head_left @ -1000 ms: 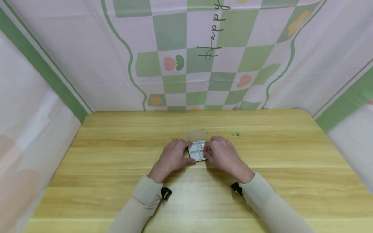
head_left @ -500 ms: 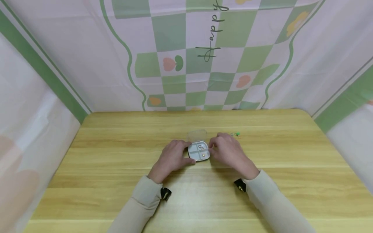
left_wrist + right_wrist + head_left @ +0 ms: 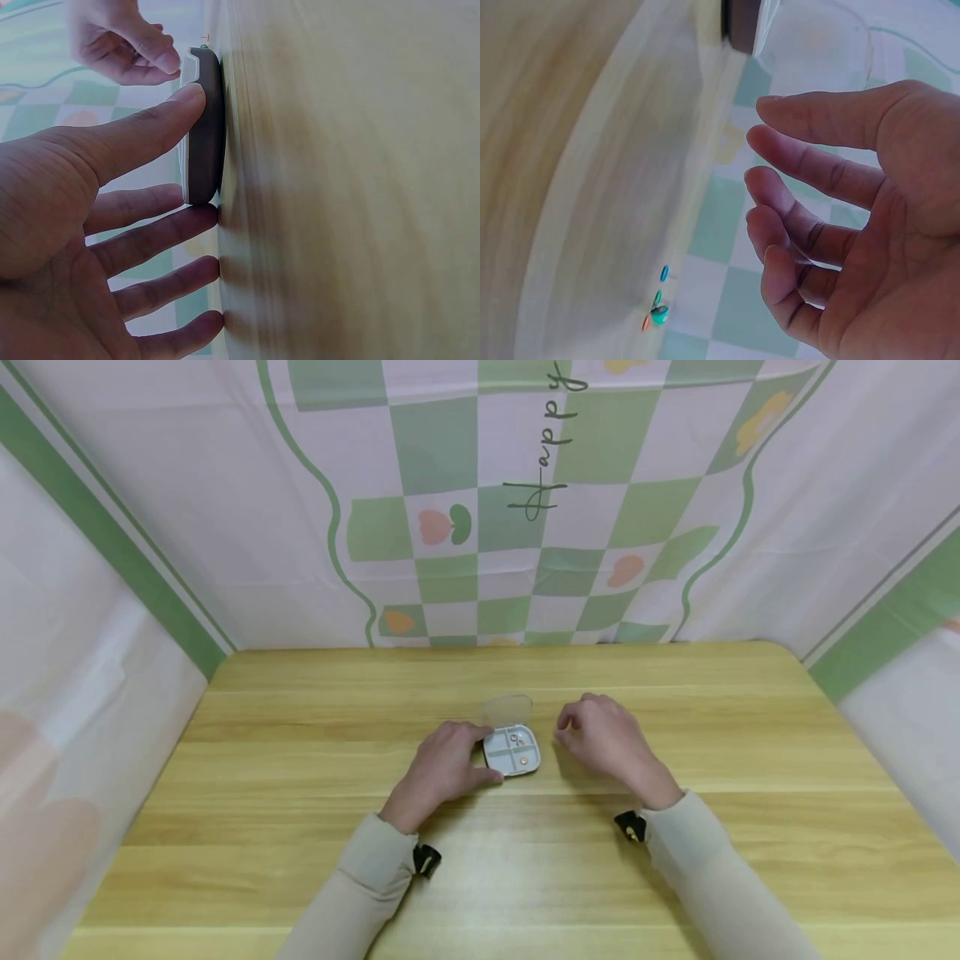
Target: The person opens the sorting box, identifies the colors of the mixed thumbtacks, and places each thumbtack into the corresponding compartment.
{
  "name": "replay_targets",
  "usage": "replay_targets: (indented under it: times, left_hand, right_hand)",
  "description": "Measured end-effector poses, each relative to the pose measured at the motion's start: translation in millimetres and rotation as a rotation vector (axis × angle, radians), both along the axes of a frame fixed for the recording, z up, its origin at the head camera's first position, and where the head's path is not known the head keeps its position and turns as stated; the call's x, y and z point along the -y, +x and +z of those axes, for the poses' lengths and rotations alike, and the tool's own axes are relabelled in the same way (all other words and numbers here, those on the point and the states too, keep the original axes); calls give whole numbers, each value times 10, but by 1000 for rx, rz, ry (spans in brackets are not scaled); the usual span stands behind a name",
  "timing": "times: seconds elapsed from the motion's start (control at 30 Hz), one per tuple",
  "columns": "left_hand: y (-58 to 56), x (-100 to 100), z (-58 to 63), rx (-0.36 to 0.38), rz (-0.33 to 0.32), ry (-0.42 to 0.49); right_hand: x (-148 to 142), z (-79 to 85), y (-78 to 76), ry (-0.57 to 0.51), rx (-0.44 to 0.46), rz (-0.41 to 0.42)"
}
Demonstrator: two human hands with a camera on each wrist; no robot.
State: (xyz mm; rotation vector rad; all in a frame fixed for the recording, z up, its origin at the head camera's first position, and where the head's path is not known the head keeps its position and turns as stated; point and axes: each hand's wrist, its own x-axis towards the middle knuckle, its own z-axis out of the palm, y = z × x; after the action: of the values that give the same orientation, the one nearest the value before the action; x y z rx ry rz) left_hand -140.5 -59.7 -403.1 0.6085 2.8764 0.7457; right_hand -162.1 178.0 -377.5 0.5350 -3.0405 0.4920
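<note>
A small pill case [image 3: 498,762] with four-part white tray and dark underside lies on the table, its clear lid [image 3: 510,709] raised at the far side. My left hand [image 3: 442,766] grips it from the left, thumb at the near edge and index finger at the far edge. Two tiny ring-like pieces [image 3: 514,738] sit in its far right compartment, and a gold-coloured one [image 3: 523,762] in the near right. To the right of the case my right hand [image 3: 606,739] hovers; the right wrist view shows nothing between its thumb and fingers.
In the right wrist view, a blue ring [image 3: 664,273], a green ball-like piece [image 3: 659,315] and an orange piece [image 3: 646,323] lie on the wooden table [image 3: 300,860]. The right hand hides them in the head view. A checked cloth [image 3: 517,510] hangs behind.
My right hand has drawn away from the case, rightward and back over the small pieces. The gold-coloured piece in the near right compartment now shows. The left hand has stayed in place.
</note>
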Motion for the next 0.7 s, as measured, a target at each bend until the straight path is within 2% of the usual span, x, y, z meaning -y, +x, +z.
replay_targets:
  times: [0.17,0.43,0.7]
  left_hand:
    - [-1,3,-4,1,-1,0]
    - [-4,6,-2,2,0,0]
    - [-4,4,-2,4,3,1]
  right_hand:
    - [-87,-15,-52,0,17,-25]
    - [-233,22,-92,14,104,-44]
    - [-416,67,-136,22,107,-90]
